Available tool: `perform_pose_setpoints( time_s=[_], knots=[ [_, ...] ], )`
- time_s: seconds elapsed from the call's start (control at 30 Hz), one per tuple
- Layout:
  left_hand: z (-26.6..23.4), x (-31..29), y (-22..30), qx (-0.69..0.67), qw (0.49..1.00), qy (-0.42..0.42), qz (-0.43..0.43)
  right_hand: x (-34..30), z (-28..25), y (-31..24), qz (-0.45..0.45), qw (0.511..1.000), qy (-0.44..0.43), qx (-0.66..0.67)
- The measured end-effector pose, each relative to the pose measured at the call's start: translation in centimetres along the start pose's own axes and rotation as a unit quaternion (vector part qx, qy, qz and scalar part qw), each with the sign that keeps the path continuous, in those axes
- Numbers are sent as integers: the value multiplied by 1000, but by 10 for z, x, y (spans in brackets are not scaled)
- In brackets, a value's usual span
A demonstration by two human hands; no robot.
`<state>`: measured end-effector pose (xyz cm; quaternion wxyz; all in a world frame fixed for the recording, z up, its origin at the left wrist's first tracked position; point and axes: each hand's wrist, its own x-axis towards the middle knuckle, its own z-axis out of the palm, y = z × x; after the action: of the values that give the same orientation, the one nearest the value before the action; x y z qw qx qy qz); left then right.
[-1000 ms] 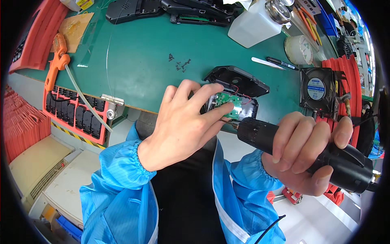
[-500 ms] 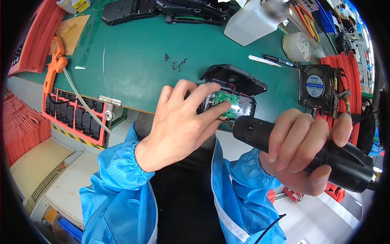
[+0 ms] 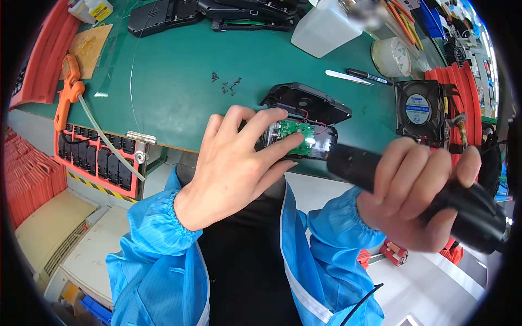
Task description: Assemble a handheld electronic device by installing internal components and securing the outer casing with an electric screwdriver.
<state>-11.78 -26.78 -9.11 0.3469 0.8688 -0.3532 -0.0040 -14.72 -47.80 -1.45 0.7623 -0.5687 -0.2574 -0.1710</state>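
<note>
My left hand (image 3: 234, 157) reaches over an opened black plastic housing (image 3: 333, 142) with its fingers stretched and spread. Its index fingertip rests on the green circuit board (image 3: 288, 129) inside, and the thumb lies along the near edge. The other half of the housing, a black cover (image 3: 310, 104), leans open at the far side, joined by thin red wires (image 3: 321, 130). My right hand (image 3: 416, 190) is wrapped round a black electric screwdriver (image 3: 353, 165), blurred by motion. Its nose points left toward the housing, apart from the board; the bit cannot be made out.
Small dark screws (image 3: 231, 86) lie beyond the housing. White tweezers (image 3: 348, 77) and a black marker (image 3: 368, 76) are farther right, near a fan (image 3: 417, 108). A white bottle (image 3: 326, 30) stands at the back. An orange glue gun (image 3: 69, 89) sits at left.
The screwdriver in my right hand has drawn back to the right, away from the board's near edge. My left hand stays on the board. The whole view has shifted slightly.
</note>
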Motion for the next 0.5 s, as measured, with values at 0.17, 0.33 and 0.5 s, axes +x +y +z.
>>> perform_pose_setpoints(
  time_s=[0.17, 0.33, 0.5],
  knots=[
    [-1, -2, 0, 9, 1000, -3, -2, 9, -12, 22, -26, 998, 53, -37],
    [0, 1, 2, 13, 1000, -11, -3, 9, -11, 24, 3, 995, 85, -58],
    [-1, 1, 3, 12, 1000, -8, -6, 9, -10, 26, 12, 993, 97, -63]
  ],
)
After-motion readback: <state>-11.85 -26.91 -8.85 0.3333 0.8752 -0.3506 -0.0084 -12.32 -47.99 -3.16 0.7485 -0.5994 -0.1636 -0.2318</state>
